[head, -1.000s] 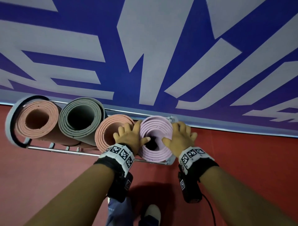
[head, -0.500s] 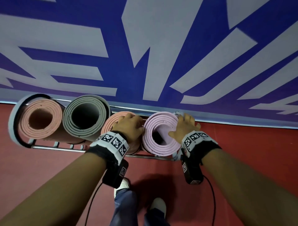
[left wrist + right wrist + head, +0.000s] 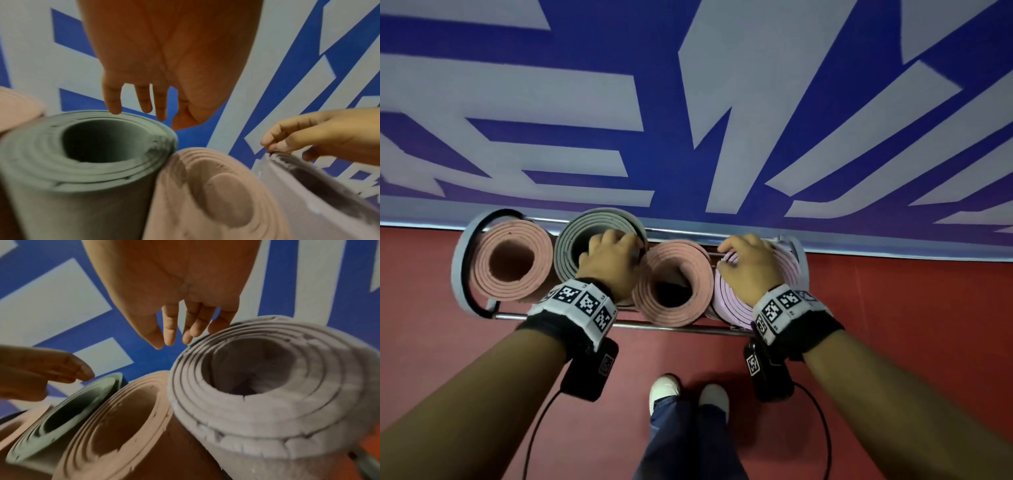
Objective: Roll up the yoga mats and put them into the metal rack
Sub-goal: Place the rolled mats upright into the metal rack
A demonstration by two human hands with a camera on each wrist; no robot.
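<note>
Several rolled yoga mats stand upright side by side in the metal rack (image 3: 671,327) against the wall: a salmon mat (image 3: 513,263), a grey-green mat (image 3: 571,246), a second salmon mat (image 3: 671,284) and a lilac mat (image 3: 729,305). My left hand (image 3: 616,253) hovers over the grey-green mat (image 3: 61,162). Its fingers (image 3: 112,100) hang relaxed, one tip at the mat's rim. My right hand (image 3: 750,267) is over the lilac mat (image 3: 267,402), its fingers (image 3: 170,331) loose and the little finger touching the rim. Neither hand holds anything.
A blue-and-white painted wall (image 3: 688,120) rises right behind the rack. Red floor (image 3: 893,308) lies in front and to the right. My white shoes (image 3: 664,387) stand just before the rack. Cables hang from the wrist devices.
My left hand has moved left from the second salmon mat to above the grey-green mat. My right hand has come off the lilac mat's side and now lies over its top.
</note>
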